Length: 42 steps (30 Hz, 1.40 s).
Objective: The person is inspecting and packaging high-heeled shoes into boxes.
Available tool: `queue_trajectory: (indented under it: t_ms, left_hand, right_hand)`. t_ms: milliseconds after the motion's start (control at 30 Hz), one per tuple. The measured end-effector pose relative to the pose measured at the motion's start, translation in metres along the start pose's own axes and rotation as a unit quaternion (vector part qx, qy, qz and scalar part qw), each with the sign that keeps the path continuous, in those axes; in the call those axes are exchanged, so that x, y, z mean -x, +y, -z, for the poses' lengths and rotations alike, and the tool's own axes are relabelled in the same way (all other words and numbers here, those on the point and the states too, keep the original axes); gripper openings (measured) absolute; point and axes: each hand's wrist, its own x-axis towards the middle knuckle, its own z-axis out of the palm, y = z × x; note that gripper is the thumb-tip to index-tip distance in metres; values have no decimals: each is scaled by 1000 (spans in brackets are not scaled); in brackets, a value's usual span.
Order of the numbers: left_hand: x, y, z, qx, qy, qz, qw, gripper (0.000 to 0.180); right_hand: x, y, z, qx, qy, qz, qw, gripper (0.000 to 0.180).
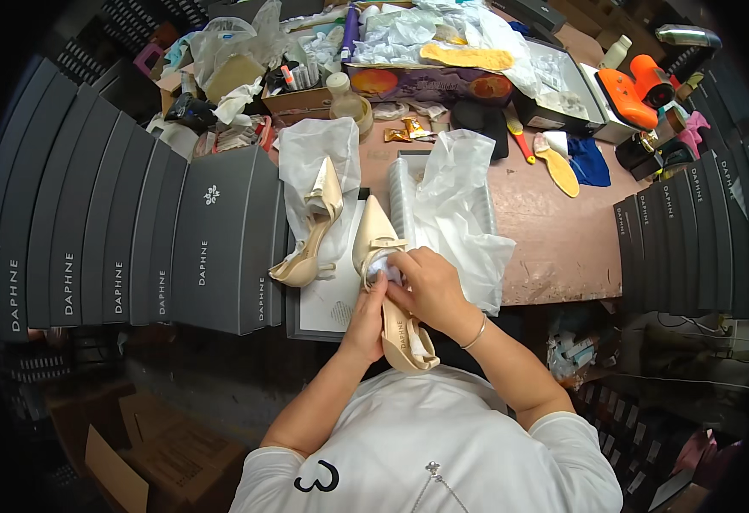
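Note:
A cream pointed-toe shoe [378, 229] with a bow is held in front of my chest, toe pointing away from me. My left hand [366, 321] is closed around its left side, near the middle. The fingers of my right hand [433, 287] are bent into the shoe's opening, on a wad of white stuffing paper [383, 268]; their tips are partly hidden. The matching cream shoe [324, 198] lies to the left on white tissue paper [294, 144]. Beyond my right hand, a shoe box [398, 186] holds more crumpled tissue paper [450, 192].
Dark grey shoe boxes [221, 231] stand in a row on the left, and more boxes [682, 231] on the right. At the back are a patterned carton [430, 84], a yellow insole [560, 171], a red-handled brush [521, 141] and an orange tool [627, 98]. The pinkish tabletop [554, 248] ends near me.

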Motion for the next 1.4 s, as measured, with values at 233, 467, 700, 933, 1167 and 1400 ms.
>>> queue_trajectory:
  t_ms: [233,467,700,933,1167,1400]
  left_hand:
    - [17,-25,-14,-89,-20,98,991,57]
    - [17,31,-13,-487,15,-360,795,41]
    - [37,110,50,-828,110,-263,483,35]
    - [9,120,54,-688,197,-348,606,40]
    - [-55,90,102,-833,44,-323,447,50]
    - [-69,81,88,-723,17,-468,508,33]
  right_hand:
    - [6,10,2,-140,49,-33,988,80]
    - [-21,49,60,-211,38,-213,953,71]
    - [-15,96,-3,232,-139,-58,961,48]
    - [3,69,53,191,-238,59,950,42]
    - [16,89,-10,241,-178,99,949,41]
    - [8,69,26,200,-194,120,953,45]
